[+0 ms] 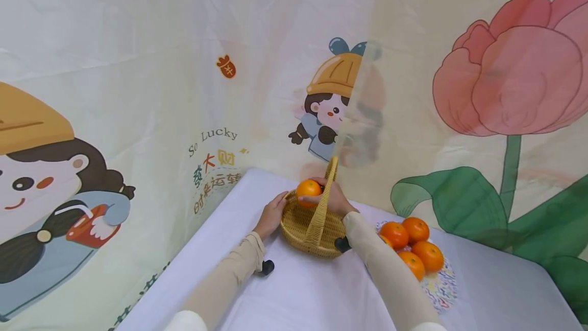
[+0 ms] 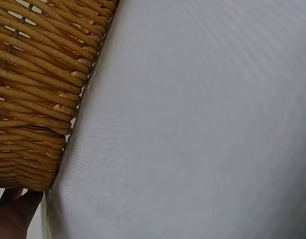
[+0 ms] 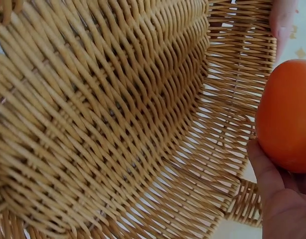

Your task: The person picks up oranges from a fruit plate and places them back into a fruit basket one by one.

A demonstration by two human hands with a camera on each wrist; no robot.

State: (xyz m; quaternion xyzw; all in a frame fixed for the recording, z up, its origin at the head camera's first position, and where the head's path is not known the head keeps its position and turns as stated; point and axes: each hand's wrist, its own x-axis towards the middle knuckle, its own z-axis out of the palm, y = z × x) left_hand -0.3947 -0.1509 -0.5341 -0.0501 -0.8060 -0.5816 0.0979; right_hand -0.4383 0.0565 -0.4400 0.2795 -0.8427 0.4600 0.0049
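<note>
A wicker basket (image 1: 296, 236) with a tall arched handle (image 1: 320, 213) stands on the white-covered table. My left hand (image 1: 271, 216) grips the basket's left rim; in the right wrist view its thumb (image 3: 284, 22) shows over the edge. Above the far left part of the basket, my right hand (image 1: 339, 201) holds an orange (image 1: 309, 193), reaching past the handle. Close up, the orange (image 3: 287, 117) rests in the right fingers beside the woven wall. The basket's bottom (image 3: 93, 119) shows bare weave in the right wrist view.
Right of the basket, several oranges (image 1: 428, 256) sit on a colourful patterned plate (image 1: 443, 290), partly behind the right forearm. Printed cloth walls (image 1: 275, 91) with cartoon figures and a tulip rise behind and to the left of the table (image 1: 317, 300).
</note>
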